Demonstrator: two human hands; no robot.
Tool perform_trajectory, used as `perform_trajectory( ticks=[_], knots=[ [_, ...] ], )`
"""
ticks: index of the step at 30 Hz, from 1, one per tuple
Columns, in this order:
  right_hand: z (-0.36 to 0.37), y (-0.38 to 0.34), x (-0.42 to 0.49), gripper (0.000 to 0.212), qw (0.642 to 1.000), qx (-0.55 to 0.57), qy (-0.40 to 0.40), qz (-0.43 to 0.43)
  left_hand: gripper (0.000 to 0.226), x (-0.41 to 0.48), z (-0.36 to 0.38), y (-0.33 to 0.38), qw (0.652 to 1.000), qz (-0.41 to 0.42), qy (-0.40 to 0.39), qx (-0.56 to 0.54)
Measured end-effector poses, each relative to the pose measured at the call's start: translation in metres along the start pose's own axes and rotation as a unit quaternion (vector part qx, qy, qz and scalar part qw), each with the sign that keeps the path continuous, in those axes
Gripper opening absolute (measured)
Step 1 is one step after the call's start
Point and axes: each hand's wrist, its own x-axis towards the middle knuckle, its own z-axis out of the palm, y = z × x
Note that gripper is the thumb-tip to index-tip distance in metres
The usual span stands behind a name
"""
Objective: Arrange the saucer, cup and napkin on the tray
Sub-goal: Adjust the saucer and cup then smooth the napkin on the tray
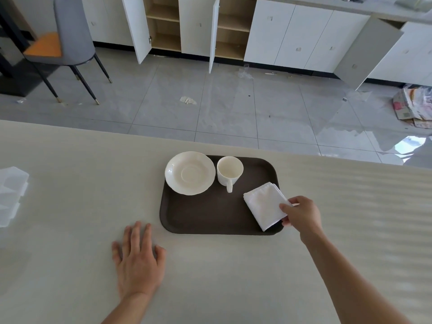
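Meanwhile right hand point(304, 213) pinches napkin point(264, 204) beside cup point(230, 171) (saucer point(189, 173) adjoining); left hand point(138, 260) splayed.

Bare tray point(205, 216) front; cup point(229, 170) behind.

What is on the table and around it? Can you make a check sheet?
Surface: pale table, smooth.
Job's things: brown tray holds white saucer, overhanging its far left corner; empty cup beside it, upright; folded napkin at right edge.
Clutter: clear plastic at table's left edge.
Grippers: left hand flat on table; right hand pinching napkin.
Cables: nothing seen.
Surroundings: open cupboards, chair, litter on tiled floor.
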Motion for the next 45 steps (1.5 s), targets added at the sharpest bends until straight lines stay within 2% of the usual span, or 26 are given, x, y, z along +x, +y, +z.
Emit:
perform_trajectory(
  ticks=[2,5,9,12,14,16,18,20,22,24,27,30,33,37,45],
  knots=[
    [0.007,0.0,-0.005,0.008,0.998,0.049,-0.011,0.026,0.063,0.0,0.0,0.0,1.0,0.0,-0.001,-0.007],
    [0.019,-0.003,-0.016,0.01,0.998,0.05,-0.033,0.025,0.063,-0.001,0.0,-0.001,1.0,-0.001,-0.003,-0.009],
    [0.019,-0.007,-0.026,0.017,0.995,-0.077,-0.06,-0.028,0.063,-0.002,-0.003,0.001,1.0,-0.005,-0.008,-0.016],
    [0.007,-0.004,-0.028,0.028,0.972,-0.214,-0.054,-0.076,0.063,-0.005,-0.005,0.001,1.0,-0.002,-0.013,-0.028],
    [0.0,0.001,-0.026,0.032,0.967,-0.233,-0.031,-0.099,0.064,-0.003,-0.007,0.0,0.999,-0.013,-0.003,-0.047],
    [-0.008,0.006,-0.024,0.024,0.966,-0.228,-0.02,-0.122,0.06,0.0,-0.011,0.002,0.997,-0.021,0.011,-0.067],
    [-0.012,0.01,-0.021,0.019,0.961,-0.223,-0.026,-0.161,0.049,0.001,-0.015,0.013,0.996,0.03,0.048,-0.073],
    [-0.013,0.015,-0.019,0.016,0.954,-0.219,-0.045,-0.2,0.035,-0.001,-0.016,0.04,0.985,0.12,0.081,-0.097],
    [-0.011,0.018,-0.017,0.017,0.946,-0.222,-0.06,-0.229,0.025,-0.002,-0.016,0.077,0.97,0.201,0.052,-0.129],
    [-0.01,0.022,-0.014,0.019,0.939,-0.224,-0.07,-0.251,0.022,0.001,-0.012,0.117,0.959,0.243,-0.01,-0.144],
    [-0.01,0.025,-0.01,0.023,0.932,-0.226,-0.082,-0.27,0.039,0.014,-0.003,0.164,0.961,0.221,-0.104,-0.132],
    [-0.009,0.028,-0.007,0.03,0.92,-0.241,-0.088,-0.296,0.048,0.023,0.008,0.189,0.957,0.243,-0.144,-0.063],
    [-0.007,0.03,-0.006,0.039,0.904,-0.257,-0.1,-0.327,0.046,0.028,0.014,0.199,0.954,0.255,-0.153,-0.044],
    [-0.004,0.032,-0.003,0.024,0.886,-0.293,-0.106,-0.342,0.034,0.034,0.018,0.204,0.954,0.266,-0.137,-0.034],
    [-0.003,0.033,0.001,0.018,0.885,-0.302,-0.08,-0.345,0.019,0.033,0.012,0.211,0.952,0.293,-0.082,-0.02]
  ],
)
